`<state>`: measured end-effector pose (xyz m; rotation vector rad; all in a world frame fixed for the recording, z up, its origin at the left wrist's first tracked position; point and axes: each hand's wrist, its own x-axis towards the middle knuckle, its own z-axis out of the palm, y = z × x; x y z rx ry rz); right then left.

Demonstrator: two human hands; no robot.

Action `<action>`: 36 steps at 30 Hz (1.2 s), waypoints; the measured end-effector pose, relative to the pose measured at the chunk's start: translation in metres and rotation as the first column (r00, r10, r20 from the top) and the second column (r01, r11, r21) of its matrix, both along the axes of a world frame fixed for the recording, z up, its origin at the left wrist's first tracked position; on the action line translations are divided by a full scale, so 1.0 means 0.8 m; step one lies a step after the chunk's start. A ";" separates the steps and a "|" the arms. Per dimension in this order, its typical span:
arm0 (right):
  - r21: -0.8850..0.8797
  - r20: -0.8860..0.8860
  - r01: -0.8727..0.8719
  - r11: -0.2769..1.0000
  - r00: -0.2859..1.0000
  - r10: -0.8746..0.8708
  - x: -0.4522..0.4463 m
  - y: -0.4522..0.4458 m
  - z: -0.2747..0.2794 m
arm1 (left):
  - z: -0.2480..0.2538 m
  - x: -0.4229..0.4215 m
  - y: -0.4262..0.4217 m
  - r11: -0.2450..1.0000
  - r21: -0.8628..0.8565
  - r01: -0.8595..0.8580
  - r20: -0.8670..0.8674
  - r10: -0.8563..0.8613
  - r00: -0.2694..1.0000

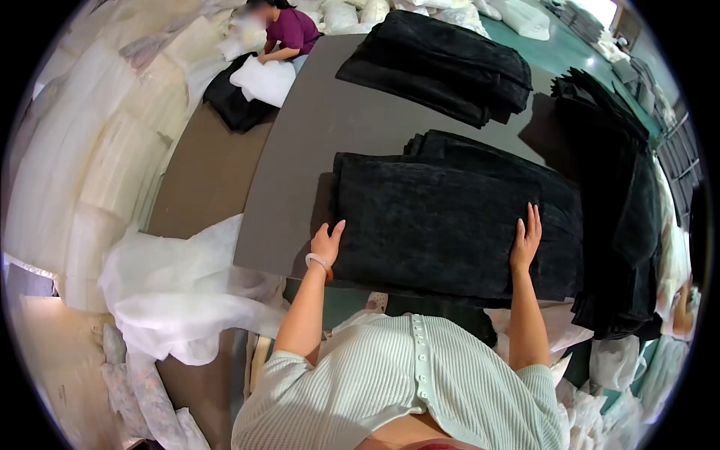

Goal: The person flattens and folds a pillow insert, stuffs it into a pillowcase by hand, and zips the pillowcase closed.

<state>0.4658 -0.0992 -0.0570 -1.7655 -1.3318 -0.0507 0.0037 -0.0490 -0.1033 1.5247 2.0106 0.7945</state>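
Observation:
A folded black cloth [435, 217] lies on the grey table in front of me, with more folded layers showing behind it and to its right. My left hand [326, 246], with a pale bracelet at the wrist, is at the cloth's left edge. Its thumb and fingers are apart, the thumb just over the edge. On the right part of the cloth my right hand [526, 244] lies flat, fingers stretched away from me. Neither hand is closed round the fabric.
Another black folded stack [442, 64] sits farther back on the grey table [300, 120]. Black cloths [611, 195] hang at the right edge. White sheer fabric [180, 292] drapes at the left. A person in a purple top [292, 31] handles white cloth [264, 80] at the far left.

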 end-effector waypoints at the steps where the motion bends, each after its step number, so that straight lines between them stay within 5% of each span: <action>1: 0.005 0.009 0.000 1.000 1.000 0.000 -0.002 0.000 0.001 | -0.004 -0.001 0.001 1.000 -0.013 -0.005 0.001 0.005 1.000; 8: 0.013 0.010 -0.005 1.000 1.000 0.005 -0.004 -0.001 0.003 | -0.013 0.007 0.000 0.993 0.116 -0.038 -0.020 0.041 0.999; 12: 0.031 0.029 -0.006 1.000 1.000 0.005 -0.007 -0.007 0.007 | -0.030 0.012 -0.007 0.995 0.012 -0.095 0.085 0.094 0.992; 14: 0.074 -0.107 -0.029 0.997 0.994 0.037 -0.008 -0.010 0.009 | -0.033 0.008 -0.007 0.996 0.020 -0.084 0.073 0.082 0.994; 19: 0.075 -0.120 -0.016 0.997 0.992 0.025 -0.009 -0.015 0.012 | -0.042 0.003 -0.007 0.988 0.120 -0.101 0.059 0.094 0.994; 21: 0.065 -0.121 -0.011 0.998 0.992 0.019 -0.009 -0.016 0.013 | -0.027 0.003 -0.011 0.998 -0.007 -0.062 0.116 0.062 0.991; 36: 0.067 -0.142 -0.024 0.998 0.989 0.033 -0.002 -0.012 0.002 | -0.054 -0.002 -0.005 0.998 -0.003 -0.066 0.095 0.066 0.993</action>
